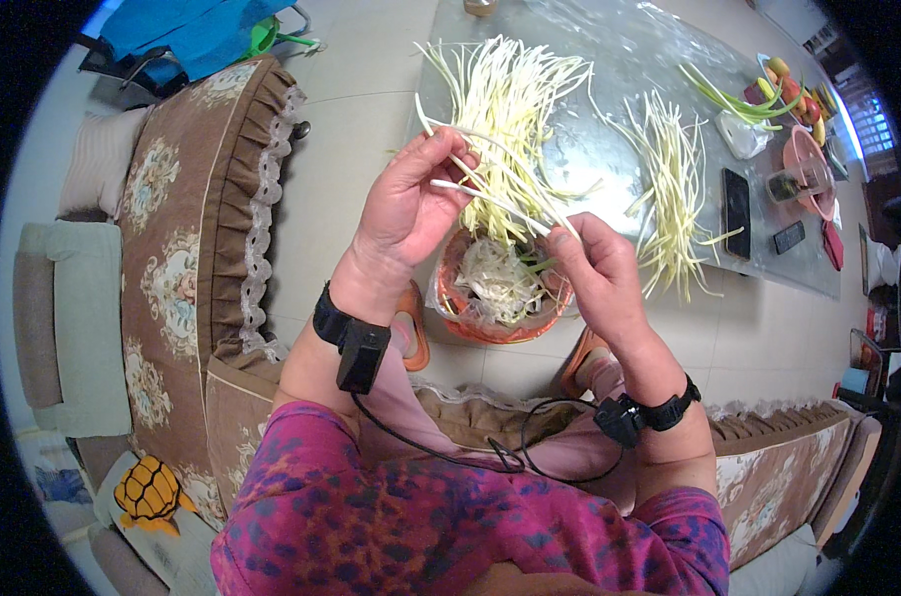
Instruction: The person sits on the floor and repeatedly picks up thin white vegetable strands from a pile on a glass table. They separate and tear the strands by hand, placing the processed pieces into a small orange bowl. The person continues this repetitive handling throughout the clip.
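Above an orange basket (pixel 506 331) lined with a clear plastic bag, my left hand (pixel 413 194) grips pale stalks (pixel 487 197), probably yellow chives, between thumb and fingers. My right hand (pixel 595 264) pinches the same few stalks farther along, to the right and lower. A large spread of similar stalks (pixel 506 97) lies on the glass-like tabletop (pixel 584 97) just beyond my hands. A smaller bunch (pixel 666 179) lies to the right, its ends hanging over the table edge. White and pale scraps (pixel 499 279) fill the basket on the floor between my feet.
On the table's right are a black phone (pixel 735 212), a remote control (pixel 789 238), a pink bowl (pixel 808 156), green stalks (pixel 741 104) on a white bag and several fruits (pixel 789 89). A sofa with a brown floral cover (pixel 175 246) runs along the left.
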### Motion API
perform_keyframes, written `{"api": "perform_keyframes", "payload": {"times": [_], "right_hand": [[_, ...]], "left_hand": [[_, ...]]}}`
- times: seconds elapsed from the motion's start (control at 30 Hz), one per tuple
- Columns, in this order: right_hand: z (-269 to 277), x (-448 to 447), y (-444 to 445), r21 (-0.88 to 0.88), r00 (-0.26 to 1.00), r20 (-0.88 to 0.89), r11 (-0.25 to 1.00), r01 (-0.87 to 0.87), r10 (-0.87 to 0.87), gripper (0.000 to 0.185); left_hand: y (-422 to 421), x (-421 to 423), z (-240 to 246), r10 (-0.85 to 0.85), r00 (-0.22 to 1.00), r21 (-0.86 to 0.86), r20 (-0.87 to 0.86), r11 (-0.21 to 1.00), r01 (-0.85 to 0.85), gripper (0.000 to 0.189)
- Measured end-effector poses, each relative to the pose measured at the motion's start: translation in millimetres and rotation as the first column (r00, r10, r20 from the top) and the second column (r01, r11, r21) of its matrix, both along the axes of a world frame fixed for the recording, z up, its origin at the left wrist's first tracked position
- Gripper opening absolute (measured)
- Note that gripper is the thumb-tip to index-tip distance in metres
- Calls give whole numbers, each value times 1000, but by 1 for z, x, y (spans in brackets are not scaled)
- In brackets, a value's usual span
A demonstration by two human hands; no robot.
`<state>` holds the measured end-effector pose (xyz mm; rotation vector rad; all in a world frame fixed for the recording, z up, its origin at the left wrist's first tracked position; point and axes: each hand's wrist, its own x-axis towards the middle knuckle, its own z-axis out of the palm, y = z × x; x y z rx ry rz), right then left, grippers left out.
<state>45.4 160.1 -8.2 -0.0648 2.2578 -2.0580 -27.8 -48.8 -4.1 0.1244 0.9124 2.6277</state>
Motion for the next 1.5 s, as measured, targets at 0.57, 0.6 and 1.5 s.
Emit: {"api": "perform_keyframes", "payload": {"times": [0.57, 0.6, 1.5], "right_hand": [[17, -3, 11, -73, 979, 178, 994, -83, 95, 18], [17, -2, 10, -69, 983, 157, 994, -82, 92, 18], [30, -5, 29, -272, 987, 145, 962, -21, 63, 21]], "left_hand": [[-15, -8, 10, 249, 959, -75, -137, 963, -261, 16], [-14, -7, 11, 276, 945, -143, -174, 943, -302, 15], [-40, -18, 15, 24, 1000, -554, 0, 832, -20, 47]]}}
